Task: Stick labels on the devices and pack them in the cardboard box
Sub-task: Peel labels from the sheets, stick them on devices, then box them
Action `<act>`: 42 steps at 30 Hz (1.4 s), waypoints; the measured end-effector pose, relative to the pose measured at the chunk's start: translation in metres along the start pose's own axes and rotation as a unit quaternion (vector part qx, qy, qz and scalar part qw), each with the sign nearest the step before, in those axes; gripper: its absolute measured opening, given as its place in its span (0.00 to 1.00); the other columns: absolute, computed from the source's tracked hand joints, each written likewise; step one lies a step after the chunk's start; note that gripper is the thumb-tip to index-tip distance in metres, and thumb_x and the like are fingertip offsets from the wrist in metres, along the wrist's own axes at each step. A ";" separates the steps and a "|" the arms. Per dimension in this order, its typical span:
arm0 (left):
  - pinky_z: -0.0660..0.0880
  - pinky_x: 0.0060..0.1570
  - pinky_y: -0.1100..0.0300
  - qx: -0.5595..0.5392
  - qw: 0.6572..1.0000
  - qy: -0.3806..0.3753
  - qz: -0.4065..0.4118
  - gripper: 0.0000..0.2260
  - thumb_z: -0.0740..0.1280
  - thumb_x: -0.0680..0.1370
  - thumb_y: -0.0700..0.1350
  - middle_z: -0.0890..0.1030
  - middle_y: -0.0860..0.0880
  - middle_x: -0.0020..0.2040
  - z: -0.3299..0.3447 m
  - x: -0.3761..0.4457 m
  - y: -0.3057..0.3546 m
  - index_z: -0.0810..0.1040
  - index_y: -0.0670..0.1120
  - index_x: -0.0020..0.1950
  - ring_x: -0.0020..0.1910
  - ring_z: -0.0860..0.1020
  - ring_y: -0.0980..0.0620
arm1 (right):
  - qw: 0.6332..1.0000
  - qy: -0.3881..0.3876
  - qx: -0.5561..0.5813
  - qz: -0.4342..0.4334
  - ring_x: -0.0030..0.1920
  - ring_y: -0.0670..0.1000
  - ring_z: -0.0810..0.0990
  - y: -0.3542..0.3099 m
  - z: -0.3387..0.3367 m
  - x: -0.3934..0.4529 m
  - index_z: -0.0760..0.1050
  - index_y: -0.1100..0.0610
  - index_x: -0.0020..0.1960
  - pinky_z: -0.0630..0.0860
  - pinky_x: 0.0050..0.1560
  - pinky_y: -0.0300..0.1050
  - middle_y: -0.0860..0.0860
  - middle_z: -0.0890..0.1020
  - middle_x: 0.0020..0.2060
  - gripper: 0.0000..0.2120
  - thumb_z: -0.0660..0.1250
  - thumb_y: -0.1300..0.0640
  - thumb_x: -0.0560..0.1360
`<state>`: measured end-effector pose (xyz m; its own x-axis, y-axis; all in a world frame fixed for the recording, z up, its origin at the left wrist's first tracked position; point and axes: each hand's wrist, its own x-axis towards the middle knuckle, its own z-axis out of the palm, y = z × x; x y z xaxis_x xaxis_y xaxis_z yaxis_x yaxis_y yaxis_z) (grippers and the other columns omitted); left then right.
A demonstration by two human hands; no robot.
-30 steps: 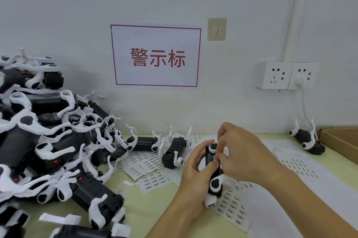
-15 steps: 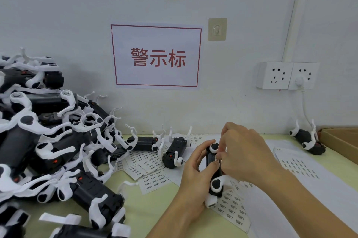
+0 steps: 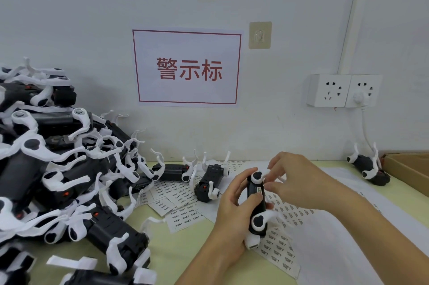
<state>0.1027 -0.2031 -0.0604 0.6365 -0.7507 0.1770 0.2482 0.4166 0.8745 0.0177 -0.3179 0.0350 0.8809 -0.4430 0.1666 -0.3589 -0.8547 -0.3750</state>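
Left hand (image 3: 228,212) wrapped round device (image 3: 256,205), fingers curled along its near side, thumb laid on the black face; held upright just above counter (image 3: 185,254), presumably to present that face squarely for labelling. Right hand (image 3: 299,182) at upper end of device, fingertips pinched together against top edge of the face, apparently pressing down a label; label itself too small to confirm. Grip arrangement judged sound: one hand steadies, the other applies.

Head view, remainder. Pile (image 3: 53,182) of black-and-white devices heaped at left against wall, spilling toward centre; judged unlabelled stock, kept within left-hand reach. Two loose devices (image 3: 209,180) lying just beyond left hand. Label sheets (image 3: 178,201) scattered on counter between pile and hands, more sheets directly under held device, placed for quick picking. Single device (image 3: 369,168) resting at far right, just beside box (image 3: 408,168); only a corner of box in view, contents not visible. Judged a finished unit staged for packing, not yet inside. Red-framed sign (image 3: 186,67) on wall above; socket (image 3: 343,90) at right with plug and cord fitted.

Step in hand: labelling. Packing of this unit not begun.
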 end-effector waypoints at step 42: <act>0.80 0.46 0.50 -0.006 1.000 -0.005 -0.017 0.25 0.61 0.77 0.27 0.84 0.51 0.58 0.001 -0.004 0.007 0.82 0.54 0.60 0.45 0.83 0.42 | 0.959 -0.004 0.237 0.153 0.49 0.56 0.84 -0.004 0.008 0.001 0.86 0.59 0.37 0.77 0.48 0.47 0.58 0.86 0.47 0.05 0.74 0.60 0.71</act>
<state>0.1014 -0.1977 -0.0541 0.6205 -0.7693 0.1522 0.2783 0.3975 0.8744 0.0226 -0.3126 0.0299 0.7593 -0.6503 -0.0232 -0.4216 -0.4645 -0.7787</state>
